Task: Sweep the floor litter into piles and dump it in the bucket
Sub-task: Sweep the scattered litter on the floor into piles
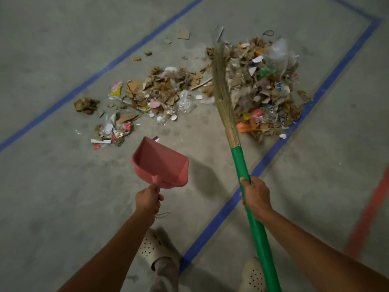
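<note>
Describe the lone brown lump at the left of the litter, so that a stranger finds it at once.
Find the long blue tape line on the floor's left side. Just inside it, left of the scattered litter, lies the brown lump. It is one crumpled wad sitting alone, unlike the mixed, colourful scraps nearby.

Dim, soft overhead light, faint shadows, slight blur, edges bowed

The dustpan (pixel 162 165) is pink and the broom (pixel 248 186) has a green handle with straw-coloured bristles. Blue tape (pixel 273 152) and a red line (pixel 368 213) cross the grey floor (pixel 63 197); the litter (pixel 263 87) is mostly brown.
</note>
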### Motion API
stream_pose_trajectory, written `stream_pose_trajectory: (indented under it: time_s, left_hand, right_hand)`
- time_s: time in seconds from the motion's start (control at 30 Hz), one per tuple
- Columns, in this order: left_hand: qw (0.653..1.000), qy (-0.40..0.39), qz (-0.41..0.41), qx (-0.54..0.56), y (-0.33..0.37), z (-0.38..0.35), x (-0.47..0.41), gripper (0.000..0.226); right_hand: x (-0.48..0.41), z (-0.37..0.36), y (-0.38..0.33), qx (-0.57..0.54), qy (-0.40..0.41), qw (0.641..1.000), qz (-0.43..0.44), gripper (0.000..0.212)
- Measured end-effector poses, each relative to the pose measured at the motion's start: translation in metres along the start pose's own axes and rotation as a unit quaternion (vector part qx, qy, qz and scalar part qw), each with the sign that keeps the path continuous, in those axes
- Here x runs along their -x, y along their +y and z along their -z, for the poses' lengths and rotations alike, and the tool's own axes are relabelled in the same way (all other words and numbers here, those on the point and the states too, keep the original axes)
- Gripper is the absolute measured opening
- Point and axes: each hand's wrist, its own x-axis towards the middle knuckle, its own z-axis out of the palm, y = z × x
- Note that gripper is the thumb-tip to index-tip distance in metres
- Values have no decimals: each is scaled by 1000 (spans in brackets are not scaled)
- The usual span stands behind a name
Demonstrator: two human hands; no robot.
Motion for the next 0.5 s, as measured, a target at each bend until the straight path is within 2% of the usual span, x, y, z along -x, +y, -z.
stream_pose_trajectory:
  time_s: [0.2, 0.33, 0.5]
  left_hand:
    - [998, 53, 19, 43, 10, 98, -56, 41]
    - [993, 93, 37, 61, 13, 171, -96, 43]
    - [986, 143, 53, 61, 8, 252, -139, 50]
  right_hand:
    - [18, -120, -56, 112, -125, 982, 88, 19]
    - [33, -221, -97, 227, -205, 939, 156, 22]
    - [38, -352, -142, 318, -297, 886, 160, 31]
